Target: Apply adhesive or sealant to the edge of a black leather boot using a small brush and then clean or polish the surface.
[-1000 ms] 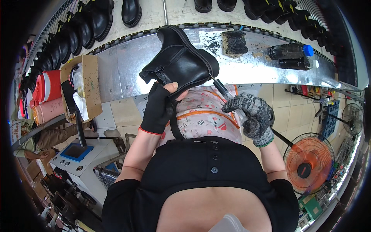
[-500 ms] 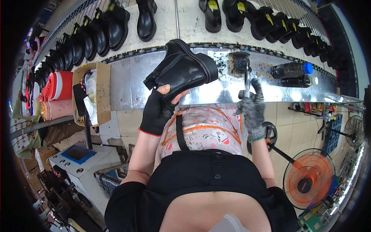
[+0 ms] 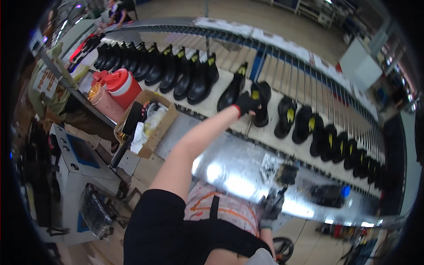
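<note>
My left hand [image 3: 248,105], in a black fingerless glove, is stretched far out over the white conveyor and closed on the upper of a black ankle boot [image 3: 263,115]. The boot is among others on the belt, a yellow patch showing at its opening. My right hand [image 3: 270,206], in a grey glove, is low over the near edge of the metal ledge [image 3: 221,173]. Its fingers are closed round a slim tool [image 3: 282,191], whose tip is dark and blurred. Just beyond that tool sits a black, paste-smeared block [image 3: 287,174] on the ledge.
Rows of black boots [image 3: 201,81] line the conveyor on both sides. Left are a cardboard box [image 3: 161,130] and a red-and-white jug [image 3: 123,90]. A dark bottle with a blue cap [image 3: 329,194] lies on the right ledge. Another person [image 3: 55,88] stands far left.
My left hand has carried the boot forward from over the ledge to the belt. My right hand has drawn back slightly from the black block with the tool. The view has turned.
</note>
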Motion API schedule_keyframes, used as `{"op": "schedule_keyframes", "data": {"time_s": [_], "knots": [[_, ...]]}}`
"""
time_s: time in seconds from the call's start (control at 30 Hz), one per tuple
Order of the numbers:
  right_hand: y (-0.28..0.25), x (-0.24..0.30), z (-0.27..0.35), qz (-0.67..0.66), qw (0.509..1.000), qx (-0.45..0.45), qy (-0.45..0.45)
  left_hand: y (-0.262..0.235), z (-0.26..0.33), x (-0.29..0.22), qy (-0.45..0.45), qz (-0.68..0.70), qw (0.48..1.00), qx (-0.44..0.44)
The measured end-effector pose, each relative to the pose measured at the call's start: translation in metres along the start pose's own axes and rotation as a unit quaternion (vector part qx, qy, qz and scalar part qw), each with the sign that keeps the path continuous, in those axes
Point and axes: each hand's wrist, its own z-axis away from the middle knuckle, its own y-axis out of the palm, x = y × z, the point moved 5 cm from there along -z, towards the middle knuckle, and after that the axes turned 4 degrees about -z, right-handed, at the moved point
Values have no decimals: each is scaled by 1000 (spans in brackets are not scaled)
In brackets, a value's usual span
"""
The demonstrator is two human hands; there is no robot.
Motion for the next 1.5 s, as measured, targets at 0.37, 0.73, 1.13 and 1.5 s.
{"op": "schedule_keyframes", "data": {"time_s": [0.37, 0.73, 1.13, 1.5], "knots": [[7, -17, -9, -281, 948, -60, 137, 49, -34, 35, 97, -352, 926, -97], [-6, -53, -17, -75, 992, -65, 78, -54, -40, 79, 128, -364, 833, -398], [2, -61, -8, 4, 999, 14, 52, -56, -73, 91, -49, -485, 837, -250], [-4, -66, -18, 116, 993, 4, 24, -78, -42, 93, -89, -8, 996, -25]]}}
